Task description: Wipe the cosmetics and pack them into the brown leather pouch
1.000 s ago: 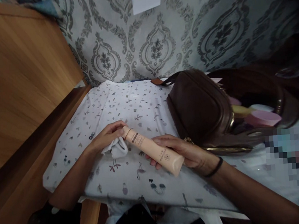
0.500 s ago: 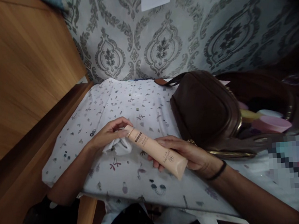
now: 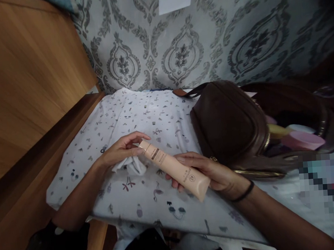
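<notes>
Peach and apparently still capped, the tube is above the printed sheet, fingers of the right hand wrapped round it, left hand thumbing the cap, its grip on the white cloth unclear.

Your right hand grips the squeeze tube nearer its flat end, which juts just in front of the grip, towards you; the cap end reaches left and away, to the thumb of your left hand. Left of the grip, under that hand's fingers, sits a wad of cloth. Below the grip spreads the tablecloth. To the grip's right and beyond it, a handbag rests on the tablecloth, with containers in its opening. Well behind the grip is the wall, bearing a paper sheet. Far left, beyond your left hand, is a wood panel.
</notes>
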`<state>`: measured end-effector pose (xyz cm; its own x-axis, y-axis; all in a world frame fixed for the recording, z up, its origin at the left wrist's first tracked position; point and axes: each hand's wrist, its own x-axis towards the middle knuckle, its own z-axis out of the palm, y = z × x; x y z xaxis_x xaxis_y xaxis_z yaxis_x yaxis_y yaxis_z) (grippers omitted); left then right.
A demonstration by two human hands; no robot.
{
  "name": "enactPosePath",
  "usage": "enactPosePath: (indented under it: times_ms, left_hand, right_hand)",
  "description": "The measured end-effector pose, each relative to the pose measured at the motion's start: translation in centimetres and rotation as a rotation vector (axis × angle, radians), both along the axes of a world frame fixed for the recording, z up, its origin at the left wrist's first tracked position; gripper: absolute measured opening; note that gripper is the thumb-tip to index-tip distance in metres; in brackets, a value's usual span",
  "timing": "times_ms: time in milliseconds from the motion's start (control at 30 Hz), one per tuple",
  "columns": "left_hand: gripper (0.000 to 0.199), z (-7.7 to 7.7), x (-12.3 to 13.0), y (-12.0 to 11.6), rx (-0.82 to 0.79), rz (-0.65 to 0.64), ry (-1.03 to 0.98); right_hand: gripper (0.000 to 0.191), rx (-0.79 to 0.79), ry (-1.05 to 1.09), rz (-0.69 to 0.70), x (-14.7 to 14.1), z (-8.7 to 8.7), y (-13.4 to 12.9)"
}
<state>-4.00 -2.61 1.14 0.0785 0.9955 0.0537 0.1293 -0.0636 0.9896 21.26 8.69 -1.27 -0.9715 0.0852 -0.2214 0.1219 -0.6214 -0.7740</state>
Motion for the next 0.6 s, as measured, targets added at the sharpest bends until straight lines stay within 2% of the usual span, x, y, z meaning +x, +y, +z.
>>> enactPosePath:
  times_ms: [67, 167, 267, 333, 433, 600]
  left_hand:
    - [0.049, -0.1, 0.01, 0.01, -0.018, 0.003, -0.03]
    - [0.041, -0.19, 0.12, 0.04, -0.068, 0.035, -0.03]
    - [0.037, 0.11, 0.14, -0.07, -0.041, 0.03, 0.003]
    - [0.043, 0.43, 0.09, -0.22, -0.02, 0.007, 0.005]
    - [0.049, 0.65, -0.02, -0.32, -0.07, -0.005, 0.03]
    - [0.054, -0.24, -0.22, -0.01, -0.146, 0.069, 0.127]
  right_hand:
    - [0.03, 0.008, 0.007, -0.006, 0.04, -0.1, 0.03]
    - [0.031, 0.003, 0.002, -0.009, 0.03, -0.27, 0.06]
    - [0.032, -0.01, -0.008, -0.006, 0.01, -0.18, 0.12]
    - [0.035, -0.019, -0.015, 0.004, 0.02, -0.02, 0.18]
    - [0.036, -0.044, -0.001, 0.021, 0.04, 0.04, 0.27]
    - [0.029, -0.057, 0.017, 0.016, -0.05, -0.47, 0.36]
